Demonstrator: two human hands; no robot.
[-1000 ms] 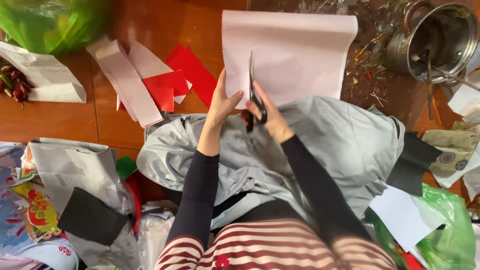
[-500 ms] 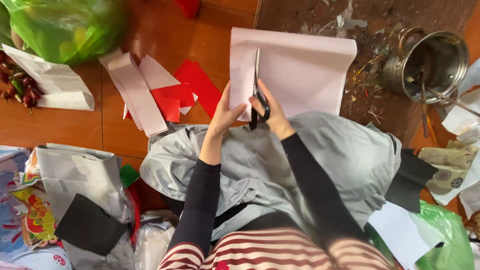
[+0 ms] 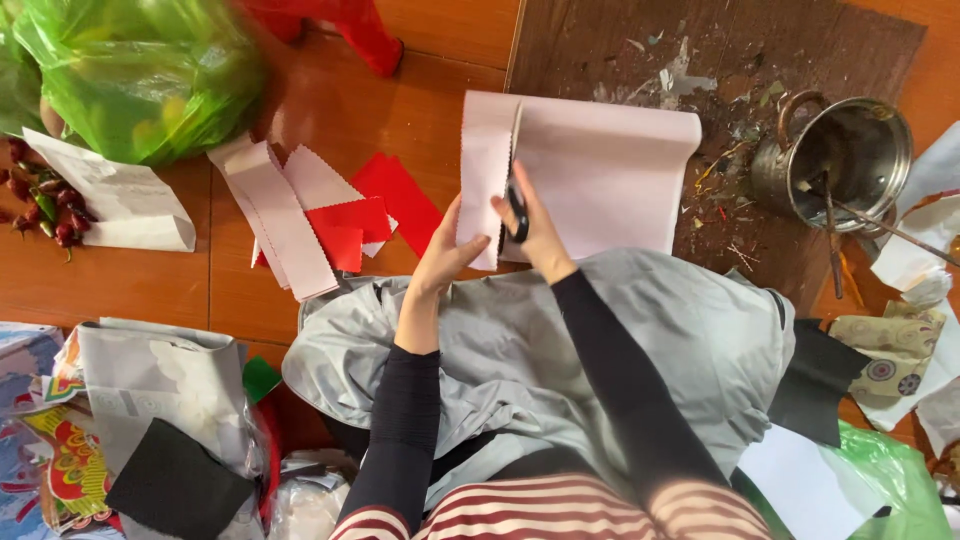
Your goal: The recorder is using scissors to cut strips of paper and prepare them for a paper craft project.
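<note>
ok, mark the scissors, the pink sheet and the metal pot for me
scissors [image 3: 516, 212], head view, on the black handle in the right hand.
pink sheet [image 3: 610, 180], head view, on the wide flat part right of the cut.
metal pot [image 3: 775, 180], head view, on its outer left wall.

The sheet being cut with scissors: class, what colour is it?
Pale pink sheet, seen in the head view.

Scissors [image 3: 515, 205] midway through pale sheet [image 3: 600, 175]
</note>
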